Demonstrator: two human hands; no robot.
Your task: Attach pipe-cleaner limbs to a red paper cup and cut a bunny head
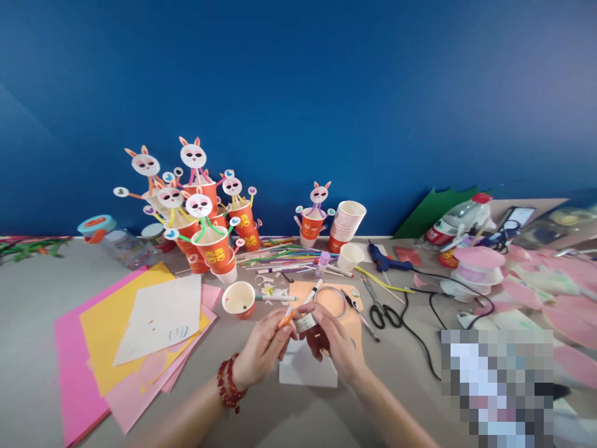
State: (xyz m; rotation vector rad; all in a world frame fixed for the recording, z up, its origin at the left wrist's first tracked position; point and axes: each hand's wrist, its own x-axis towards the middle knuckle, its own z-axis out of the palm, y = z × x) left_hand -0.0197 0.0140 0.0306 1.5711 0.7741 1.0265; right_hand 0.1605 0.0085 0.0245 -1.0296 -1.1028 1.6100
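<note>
My left hand (265, 343), with a red bead bracelet on the wrist, pinches a small orange-and-white piece (285, 317); its kind is too small to make out. Close beside it, my right hand (339, 348) has its fingers curled round a small white roll with print on it (306, 322), which looks like tape. A white marker with a dark end (313, 291) slants up just behind the fingers; whether a hand touches it I cannot tell. Below both hands lies a white sheet (308, 372), partly over peach paper (347, 311).
Several rabbit-faced red cups (212, 255) stand back left, behind a paper cup (239, 300). Coloured sheets (84, 367) lie left. Scissors (385, 311), a blue glue gun (389, 260) with a trailing cord, and stacked cups (347, 224) are to the right. A bottle (459, 221) stands farther right.
</note>
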